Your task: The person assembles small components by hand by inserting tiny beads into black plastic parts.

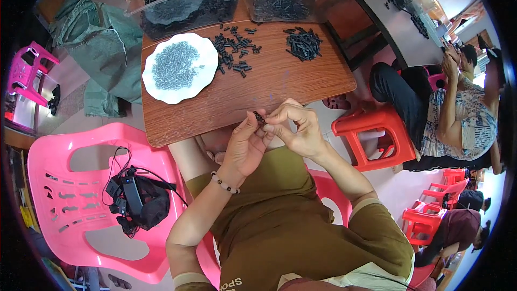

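Note:
Both my hands meet just past the near edge of the brown wooden table (269,75). My left hand (240,148) pinches a small black plastic piece (259,117) between its fingertips. My right hand (299,129) is closed at the same piece, thumb and fingers pressed together; anything tiny between them is too small to make out. On the table's left, a white scalloped plate (209,56) bears many small clear pieces (175,66). Loose short black tubular pieces (237,48) lie beside it. Farther right is a heap of slim black pieces (304,44).
Two clear bins (188,8) (283,5) full of black parts stand along the far edge. A pink chair (70,183) at left holds a black bag (148,205) with cables. Red stools (371,134) and seated people are at right, beside another table (393,27).

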Demonstrator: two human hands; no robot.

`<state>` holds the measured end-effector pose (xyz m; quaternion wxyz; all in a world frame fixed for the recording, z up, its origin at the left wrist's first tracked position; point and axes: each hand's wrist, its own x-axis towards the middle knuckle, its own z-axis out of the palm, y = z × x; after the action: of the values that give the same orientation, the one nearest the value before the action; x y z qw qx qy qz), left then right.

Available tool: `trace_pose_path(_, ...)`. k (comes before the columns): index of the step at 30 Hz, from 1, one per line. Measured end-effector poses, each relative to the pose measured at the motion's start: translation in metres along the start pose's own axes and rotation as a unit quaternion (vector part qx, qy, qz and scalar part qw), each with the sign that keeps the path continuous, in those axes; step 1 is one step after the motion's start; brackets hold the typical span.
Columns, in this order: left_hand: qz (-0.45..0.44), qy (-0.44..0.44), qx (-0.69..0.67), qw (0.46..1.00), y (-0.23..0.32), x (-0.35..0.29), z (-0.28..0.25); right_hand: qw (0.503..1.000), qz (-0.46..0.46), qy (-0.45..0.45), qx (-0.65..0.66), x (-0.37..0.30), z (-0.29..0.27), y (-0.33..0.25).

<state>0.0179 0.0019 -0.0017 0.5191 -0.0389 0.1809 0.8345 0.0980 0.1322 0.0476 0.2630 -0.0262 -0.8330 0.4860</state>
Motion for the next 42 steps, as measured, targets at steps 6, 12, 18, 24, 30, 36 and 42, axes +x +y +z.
trace_pose_path(6,0.011,0.021,0.012,1.0,-0.002,0.0,0.0,0.999,-0.026,-0.001,-0.025,0.001,0.001,0.0)
trace_pose_path(12,0.016,0.012,0.023,1.0,0.0,-0.001,0.0,0.994,-0.087,0.003,-0.072,0.002,0.001,-0.003)
trace_pose_path(18,0.016,-0.003,0.015,1.0,0.001,0.0,0.001,0.988,-0.123,0.001,-0.092,0.002,0.002,0.001)
trace_pose_path(24,-0.012,0.011,-0.021,1.0,-0.002,0.001,-0.002,0.99,-0.101,0.015,-0.099,-0.001,0.005,-0.004)
trace_pose_path(30,-0.006,0.015,-0.003,1.0,-0.004,0.0,-0.001,0.994,-0.077,0.017,-0.076,-0.005,0.002,-0.004)
trace_pose_path(36,0.036,0.0,0.053,0.998,-0.005,-0.004,0.003,0.998,-0.025,0.02,-0.047,-0.007,-0.001,-0.004)
trace_pose_path(42,0.047,-0.061,0.106,0.991,-0.002,-0.002,-0.002,0.999,-0.03,0.007,-0.022,-0.007,-0.006,-0.003)
